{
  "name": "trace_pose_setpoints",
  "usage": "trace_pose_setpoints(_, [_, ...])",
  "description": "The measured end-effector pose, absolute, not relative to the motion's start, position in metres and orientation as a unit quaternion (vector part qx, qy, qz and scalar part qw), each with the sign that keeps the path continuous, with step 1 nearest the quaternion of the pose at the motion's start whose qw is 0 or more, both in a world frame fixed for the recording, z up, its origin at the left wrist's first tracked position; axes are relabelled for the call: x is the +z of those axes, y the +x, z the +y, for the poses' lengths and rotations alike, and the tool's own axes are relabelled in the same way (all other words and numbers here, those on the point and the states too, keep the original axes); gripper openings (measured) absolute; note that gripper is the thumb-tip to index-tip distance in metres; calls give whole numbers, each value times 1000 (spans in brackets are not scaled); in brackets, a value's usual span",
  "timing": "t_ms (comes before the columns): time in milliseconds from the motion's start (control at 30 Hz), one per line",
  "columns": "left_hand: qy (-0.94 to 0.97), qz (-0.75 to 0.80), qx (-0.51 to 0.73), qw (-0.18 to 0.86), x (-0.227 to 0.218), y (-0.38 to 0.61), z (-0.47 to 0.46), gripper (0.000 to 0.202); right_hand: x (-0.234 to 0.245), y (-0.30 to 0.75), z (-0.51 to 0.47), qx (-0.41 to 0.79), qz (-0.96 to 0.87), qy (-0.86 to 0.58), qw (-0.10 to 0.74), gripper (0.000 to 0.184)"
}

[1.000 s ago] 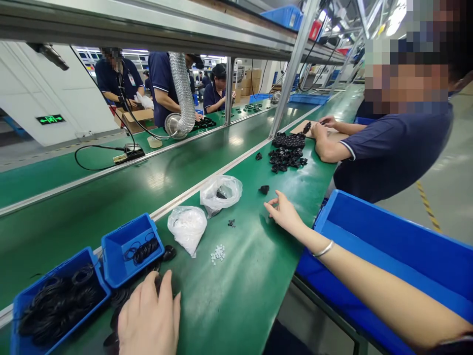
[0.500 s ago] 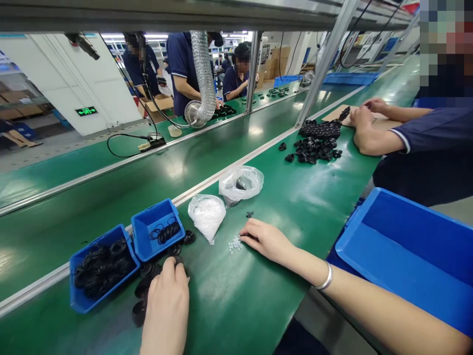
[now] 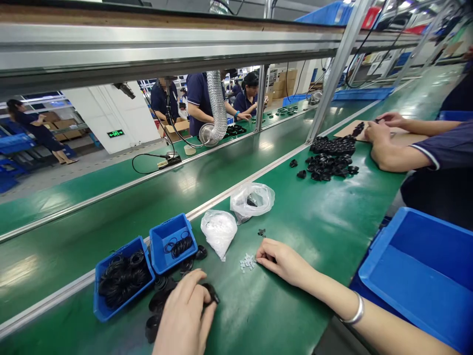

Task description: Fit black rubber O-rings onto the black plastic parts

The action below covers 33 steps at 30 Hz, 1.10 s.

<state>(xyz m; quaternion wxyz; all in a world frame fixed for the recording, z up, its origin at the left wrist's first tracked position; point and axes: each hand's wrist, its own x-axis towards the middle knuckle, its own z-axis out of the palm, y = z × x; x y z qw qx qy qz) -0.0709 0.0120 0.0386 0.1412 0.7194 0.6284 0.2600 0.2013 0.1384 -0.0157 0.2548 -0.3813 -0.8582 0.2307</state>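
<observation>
My left hand [image 3: 188, 313] is closed around a black ring-shaped part [image 3: 211, 293], which shows between thumb and fingers. Beside and partly under that hand lie several round black parts [image 3: 152, 328] on the green tabletop. My right hand [image 3: 277, 259] has its fingertips pinched together at the edge of a small pile of whitish pieces [image 3: 247, 262]; whatever is between the fingertips is hidden. A few tiny black pieces [image 3: 261, 232] lie just beyond it. Behind the pile stand a clear bag of white pieces [image 3: 219, 231] and an open clear bag [image 3: 253, 199] with dark contents.
Two blue bins, a larger bin [image 3: 123, 305] and a smaller bin [image 3: 172, 266], hold black rings at the left. A big blue crate [image 3: 417, 276] stands at the right. Farther right, a co-worker's hands [image 3: 382, 128] work near heaped black parts [image 3: 328, 160]. A metal post [image 3: 328, 93] rises behind.
My left hand has lifted away from the black parts with one between its fingers, turning so it shows. My right hand stays by the whitish pile. The camera view has shifted.
</observation>
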Motion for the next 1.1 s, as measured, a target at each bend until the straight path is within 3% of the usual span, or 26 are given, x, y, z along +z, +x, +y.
trace_pose_setpoints(133, [485,535,406,561,48,-48,12,23,-12,204,137,246,-866,-361,246,15])
trace_pose_setpoints(200, [354,469,434,683,43,-41,14,21,-12,204,137,246,-866,-356,252,16])
trace_pose_setpoints(267, [270,429,456,732,34,-39,15,22,-12,205,137,246,-864,-361,250,17])
trace_pose_setpoints(567, [221,381,492,751,18,-42,19,31,-19,211,138,260,-861,-363,244,18])
trace_pose_setpoints(767, [289,353,486,746,16,-43,19,18,-18,210,138,279,-855,-368,238,16])
trace_pose_setpoints(1100, [372,448,415,699,17,-34,17,31,-15,211,135,285,-855,-369,229,14])
